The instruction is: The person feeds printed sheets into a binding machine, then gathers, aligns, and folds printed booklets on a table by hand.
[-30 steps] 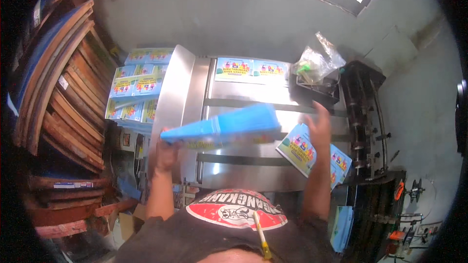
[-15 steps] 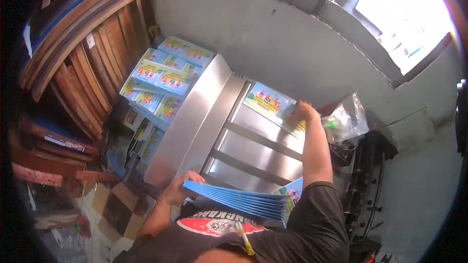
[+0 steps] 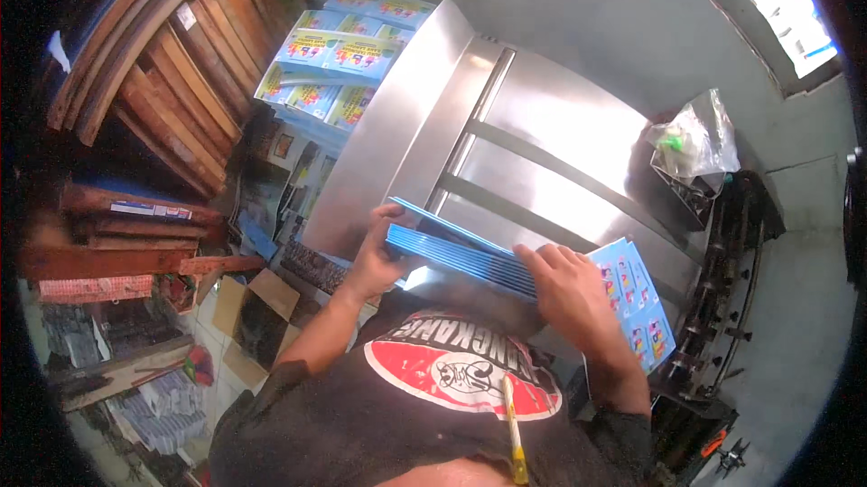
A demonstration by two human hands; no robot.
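A stack of light-blue printed sheets (image 3: 456, 261) is held edge-up in front of my chest, over the near side of a metal bed. My left hand (image 3: 368, 257) grips its left end, the fingers behind and the thumb below. At the other end my right hand (image 3: 578, 293) is closed over the stack, fingertips on its top edge. The rearmost sheet stands slightly apart from the rest at the left. Beside my right wrist, more blue sheets with colourful figures (image 3: 637, 306) lie by the bed's near right side, partly hidden by my forearm.
The shiny metal bed (image 3: 542, 107) has grey bands across it and a raised metal side plate (image 3: 397, 98). Piles of printed sheets (image 3: 339, 49) stand beyond that plate. A clear plastic bag (image 3: 695, 139) sits at the right, above dark machine bars (image 3: 731, 288). Wooden boards (image 3: 172, 80) lean at the left.
My right hand has come back from the far end of the bed to the stack. The sheet it touched there is gone from the bed. The stack has risen, and the view has shifted.
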